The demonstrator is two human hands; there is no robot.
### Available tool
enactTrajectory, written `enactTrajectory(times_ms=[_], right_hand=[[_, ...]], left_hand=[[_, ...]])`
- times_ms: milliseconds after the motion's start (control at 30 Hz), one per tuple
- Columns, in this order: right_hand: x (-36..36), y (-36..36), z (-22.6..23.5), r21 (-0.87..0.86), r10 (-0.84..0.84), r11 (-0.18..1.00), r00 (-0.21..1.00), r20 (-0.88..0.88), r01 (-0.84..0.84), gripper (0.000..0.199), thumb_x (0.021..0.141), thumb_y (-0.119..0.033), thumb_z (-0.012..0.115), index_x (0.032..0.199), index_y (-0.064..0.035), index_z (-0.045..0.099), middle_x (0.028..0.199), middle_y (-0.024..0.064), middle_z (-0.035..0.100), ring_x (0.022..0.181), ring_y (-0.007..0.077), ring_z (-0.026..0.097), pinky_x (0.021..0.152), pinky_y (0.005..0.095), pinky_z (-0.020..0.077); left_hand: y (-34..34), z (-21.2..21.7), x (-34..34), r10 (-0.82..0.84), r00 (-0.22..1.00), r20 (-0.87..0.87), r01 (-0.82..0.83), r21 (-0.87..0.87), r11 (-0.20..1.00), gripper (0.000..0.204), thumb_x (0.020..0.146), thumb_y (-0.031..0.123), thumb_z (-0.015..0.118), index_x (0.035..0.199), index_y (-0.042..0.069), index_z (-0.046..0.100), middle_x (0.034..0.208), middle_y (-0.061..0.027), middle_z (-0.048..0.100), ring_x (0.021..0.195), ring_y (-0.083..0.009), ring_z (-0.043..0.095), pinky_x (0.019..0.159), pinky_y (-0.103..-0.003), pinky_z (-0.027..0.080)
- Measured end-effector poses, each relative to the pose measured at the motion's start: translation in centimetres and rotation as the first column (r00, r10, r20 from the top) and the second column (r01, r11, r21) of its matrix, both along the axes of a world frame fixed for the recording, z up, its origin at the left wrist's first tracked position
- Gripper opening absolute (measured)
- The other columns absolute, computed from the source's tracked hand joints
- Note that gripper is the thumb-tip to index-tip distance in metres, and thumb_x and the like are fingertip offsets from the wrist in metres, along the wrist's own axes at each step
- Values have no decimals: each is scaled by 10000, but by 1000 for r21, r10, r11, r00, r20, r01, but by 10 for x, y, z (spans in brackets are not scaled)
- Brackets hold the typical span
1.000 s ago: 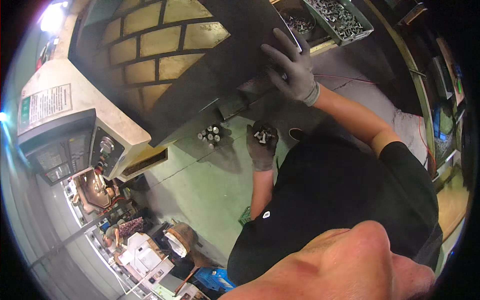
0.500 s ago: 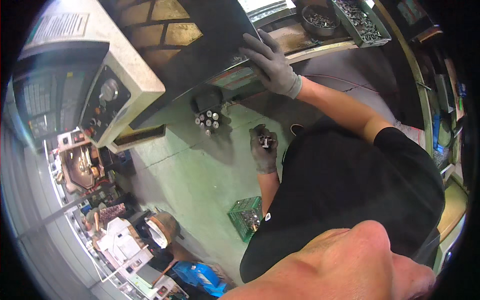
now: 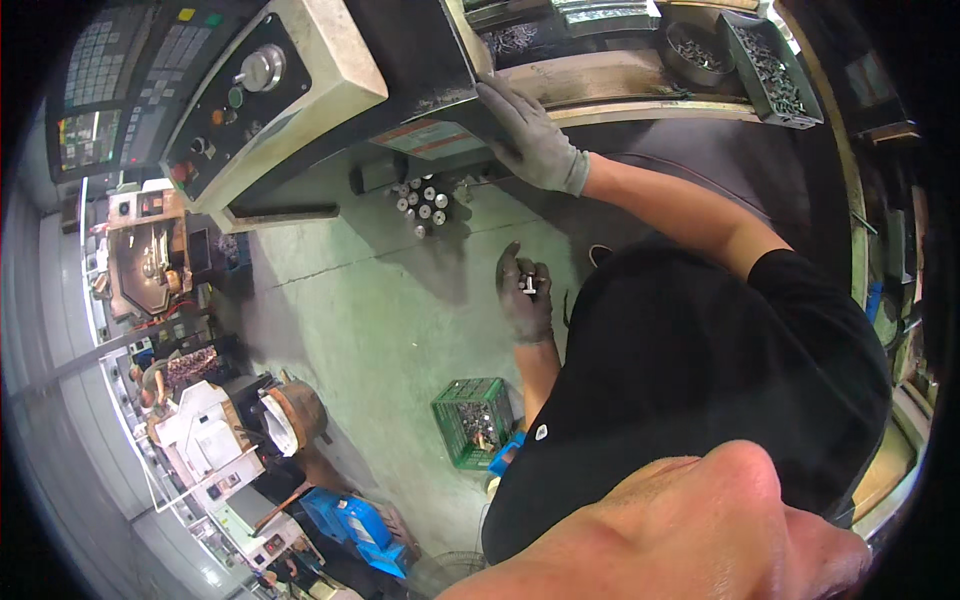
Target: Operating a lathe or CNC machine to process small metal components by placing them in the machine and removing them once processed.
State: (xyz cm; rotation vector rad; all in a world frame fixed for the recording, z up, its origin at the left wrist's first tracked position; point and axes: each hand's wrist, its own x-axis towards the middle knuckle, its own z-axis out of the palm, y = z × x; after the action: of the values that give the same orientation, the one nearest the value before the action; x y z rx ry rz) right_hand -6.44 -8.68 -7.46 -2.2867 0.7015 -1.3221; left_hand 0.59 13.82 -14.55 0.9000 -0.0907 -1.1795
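Observation:
My left hand point(image 3: 524, 300), in a dark grey work glove, is held in front of my body, palm up. Its fingers curl round a small shiny T-shaped metal part point(image 3: 530, 285), with the index finger raised apart. Other small parts in the palm are too dark to make out. My right hand point(image 3: 535, 140), also gloved in grey, reaches out with fingers stretched against the edge of a dark machine door point(image 3: 425, 60). Nothing shows in its grasp.
A control panel point(image 3: 240, 100) juts out at upper left. Beyond the door lie a round bowl point(image 3: 697, 58) and a rectangular bin point(image 3: 775, 75) of small metal parts. Metal cylinders point(image 3: 420, 205) stand below the machine. A green crate point(image 3: 470, 420) rests on the floor; a person point(image 3: 155, 385) is far left.
My right hand and the door edge have moved left, uncovering more of the machine's side. The index finger of my left hand has lifted. The whole view has shifted.

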Motion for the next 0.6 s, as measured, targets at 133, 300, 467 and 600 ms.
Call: enactTrajectory(times_ms=[133, 300, 467, 600], right_hand=[[25, 7, -10, 35, 18, 999, 998, -63, -15, 811, 760, -97, 647, 1453, -21, 233, 1474, 209, 290, 1323, 371, 346, 1078, 465, 297], [30, 11, -19, 117, -48, 992, 999, -7, 49, 852, 740, -102, 671, 1461, -35, 222, 1487, 196, 270, 1296, 400, 352, 1076, 463, 307], [30, 7, -15, 107, -24, 994, 1000, -18, 25, 806, 758, -74, 641, 1458, -35, 244, 1471, 198, 304, 1286, 393, 373, 1070, 449, 325], [30, 0, -23, 113, -19, 993, 1000, -11, 20, 791, 750, -65, 641, 1448, -29, 271, 1456, 200, 331, 1284, 392, 383, 1063, 446, 337]], left_hand=[[0, 10, 9, -18, 1000, -18, 18, 2, 1000, 328, 949, 199, 505, 1194, -18, 524, 727, -16, 480, 609, -88, 417, 513, -225, 359], [-1, 23, 21, 77, 997, 31, -79, 91, 993, 328, 944, 215, 530, 1181, -10, 521, 738, -8, 508, 621, -90, 448, 527, -224, 371], [-12, 17, 36, 36, 999, 7, -36, -33, 999, 316, 940, 200, 559, 1187, 6, 520, 743, -6, 516, 611, -75, 443, 530, -220, 374], [-38, 44, 36, 24, 1000, -13, -25, -52, 998, 339, 948, 193, 543, 1228, 5, 509, 741, -6, 518, 575, -68, 428, 483, -212, 345]])
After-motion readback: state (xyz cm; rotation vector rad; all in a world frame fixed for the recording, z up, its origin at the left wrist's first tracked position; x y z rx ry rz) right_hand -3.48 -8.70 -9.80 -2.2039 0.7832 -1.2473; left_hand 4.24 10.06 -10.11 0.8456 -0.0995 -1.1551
